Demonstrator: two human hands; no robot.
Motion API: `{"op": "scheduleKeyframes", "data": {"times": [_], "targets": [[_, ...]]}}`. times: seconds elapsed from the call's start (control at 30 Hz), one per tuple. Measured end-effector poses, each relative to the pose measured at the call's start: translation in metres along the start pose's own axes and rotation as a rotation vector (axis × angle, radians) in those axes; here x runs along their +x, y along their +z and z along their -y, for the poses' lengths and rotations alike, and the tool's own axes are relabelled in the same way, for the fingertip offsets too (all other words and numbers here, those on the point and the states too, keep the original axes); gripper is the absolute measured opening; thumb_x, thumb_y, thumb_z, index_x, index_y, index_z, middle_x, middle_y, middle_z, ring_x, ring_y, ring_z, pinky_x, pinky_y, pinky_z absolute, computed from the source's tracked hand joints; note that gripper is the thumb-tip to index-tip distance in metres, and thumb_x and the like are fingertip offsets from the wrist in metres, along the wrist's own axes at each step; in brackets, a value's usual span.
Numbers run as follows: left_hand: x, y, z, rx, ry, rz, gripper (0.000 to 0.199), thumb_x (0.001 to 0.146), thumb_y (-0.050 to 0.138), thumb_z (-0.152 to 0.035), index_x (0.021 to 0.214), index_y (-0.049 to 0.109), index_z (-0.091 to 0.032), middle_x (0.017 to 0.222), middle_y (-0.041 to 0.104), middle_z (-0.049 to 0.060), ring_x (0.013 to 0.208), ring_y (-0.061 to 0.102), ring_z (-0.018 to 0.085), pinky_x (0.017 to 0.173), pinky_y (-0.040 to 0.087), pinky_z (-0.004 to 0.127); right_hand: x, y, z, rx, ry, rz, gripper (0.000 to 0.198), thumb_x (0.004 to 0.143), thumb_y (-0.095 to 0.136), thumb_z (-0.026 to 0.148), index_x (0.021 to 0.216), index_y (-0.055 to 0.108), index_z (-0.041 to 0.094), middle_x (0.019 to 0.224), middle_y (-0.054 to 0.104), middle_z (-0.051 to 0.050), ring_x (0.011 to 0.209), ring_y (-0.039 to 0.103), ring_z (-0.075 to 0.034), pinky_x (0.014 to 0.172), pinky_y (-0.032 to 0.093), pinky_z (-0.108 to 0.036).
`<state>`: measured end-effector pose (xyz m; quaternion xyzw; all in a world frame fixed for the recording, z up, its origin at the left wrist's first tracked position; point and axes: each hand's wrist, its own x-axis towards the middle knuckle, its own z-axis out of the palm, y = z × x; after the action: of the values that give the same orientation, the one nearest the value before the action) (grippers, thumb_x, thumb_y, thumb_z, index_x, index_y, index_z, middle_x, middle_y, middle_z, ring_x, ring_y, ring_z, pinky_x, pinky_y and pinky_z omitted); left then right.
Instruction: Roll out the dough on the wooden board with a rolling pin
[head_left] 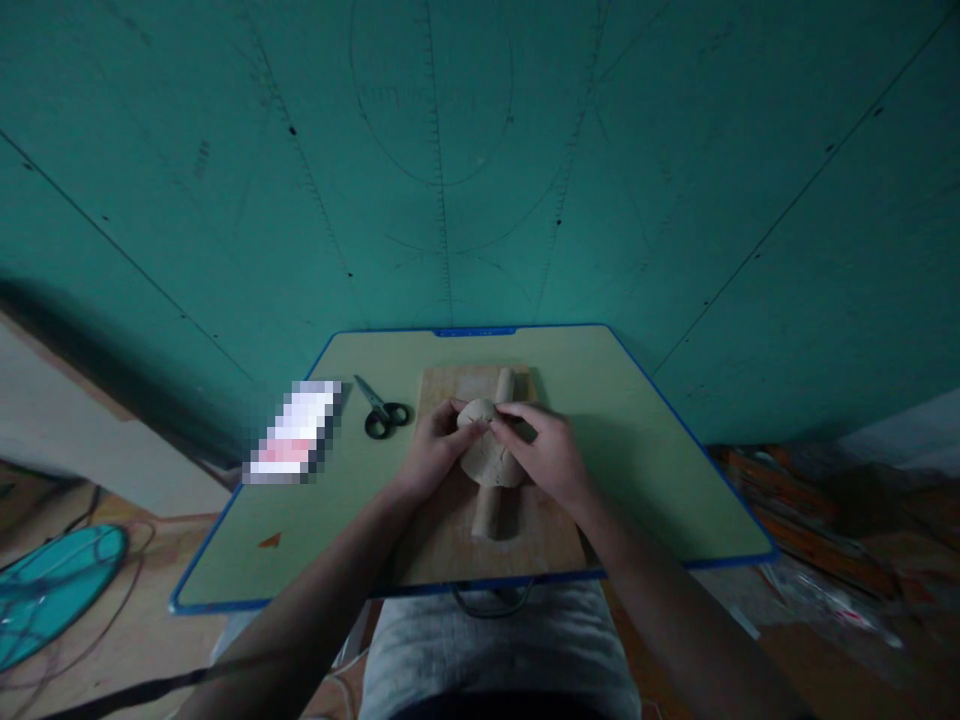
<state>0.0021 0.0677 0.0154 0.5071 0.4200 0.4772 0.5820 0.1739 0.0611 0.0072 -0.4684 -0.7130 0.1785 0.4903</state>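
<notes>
A beige, clay-like slab [491,465] with rounded edges and small cracks lies draped over a pale cylinder [487,515]. The cylinder rests lengthwise on a wooden board [442,545], and both its ends show beyond the slab. My left hand [435,445] pinches the slab's upper left side, its thumb on the top surface. From the other side, my right hand [549,448] presses thumb and fingers onto the upper right part, close to the left thumb. Both hands partly cover the slab, and its underside is hidden.
Black-handled scissors [382,412] lie left of the board on the blue-edged, pale green table [645,480]. Farther left is a pixelated, bright rectangular object [294,435]. A small orange scrap [270,540] sits near the front left. A green wall [480,200] rises behind the table.
</notes>
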Motion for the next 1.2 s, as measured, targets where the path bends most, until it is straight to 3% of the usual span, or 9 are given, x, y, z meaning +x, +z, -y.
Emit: {"op": "scheduleKeyframes", "data": {"times": [0.33,0.63,0.87,1.03,1.1,1.2], "targets": [[0.0,0.004,-0.003,-0.001,0.005,0.026,0.035,0.064,0.083,-0.041,0.075,0.06,-0.018,0.068,0.061,-0.003,0.064,0.053,0.012,0.062,0.041,0.024,0.0,0.005,-0.001,-0.065,-0.047,-0.087,0.02,0.085,0.06,0.021,0.091,0.079,0.025,0.092,0.079,-0.006,0.083,0.075,-0.025,0.08,0.061,-0.036],[0.003,0.001,0.001,-0.121,-0.028,0.011,0.032,0.064,0.083,-0.036,0.078,0.062,-0.017,0.072,0.064,-0.003,0.066,0.057,0.012,0.064,0.043,0.024,0.001,-0.002,0.004,0.008,0.087,0.039,0.028,0.086,0.063,0.037,0.105,0.076,0.022,0.105,0.078,-0.008,0.098,0.073,-0.025,0.087,0.058,-0.036],[0.005,0.001,0.003,-0.243,-0.025,0.001,0.03,0.063,0.085,-0.031,0.078,0.063,-0.017,0.073,0.066,-0.003,0.067,0.059,0.012,0.065,0.045,0.024,-0.001,0.0,0.003,0.079,0.157,0.03,0.027,0.086,0.062,0.041,0.104,0.075,0.026,0.104,0.078,-0.005,0.097,0.072,-0.025,0.084,0.057,-0.036],[0.003,0.004,-0.003,-0.307,-0.034,-0.009,0.03,0.06,0.086,-0.029,0.077,0.064,-0.018,0.072,0.066,-0.004,0.067,0.06,0.012,0.065,0.046,0.024,0.001,-0.003,0.001,0.271,0.195,0.04,0.033,0.088,0.058,0.041,0.113,0.07,0.024,0.11,0.074,-0.005,0.102,0.067,-0.023,0.09,0.052,-0.035],[0.002,0.004,-0.003,-0.327,-0.048,-0.004,0.031,0.059,0.086,-0.029,0.078,0.065,-0.018,0.073,0.067,-0.003,0.067,0.06,0.012,0.065,0.047,0.024,0.003,-0.006,0.0,0.375,0.236,0.09,0.037,0.087,0.057,0.042,0.118,0.067,0.023,0.11,0.072,-0.005,0.101,0.065,-0.022,0.088,0.051,-0.034],[0.002,0.003,-0.002,-0.296,-0.066,0.005,0.033,0.058,0.088,-0.03,0.081,0.069,-0.017,0.075,0.069,-0.002,0.067,0.061,0.012,0.065,0.047,0.024,0.005,-0.009,0.0,0.485,0.257,0.212,0.035,0.083,0.063,0.043,0.111,0.065,0.022,0.101,0.069,-0.003,0.094,0.062,-0.02,0.08,0.049,-0.031]]}}
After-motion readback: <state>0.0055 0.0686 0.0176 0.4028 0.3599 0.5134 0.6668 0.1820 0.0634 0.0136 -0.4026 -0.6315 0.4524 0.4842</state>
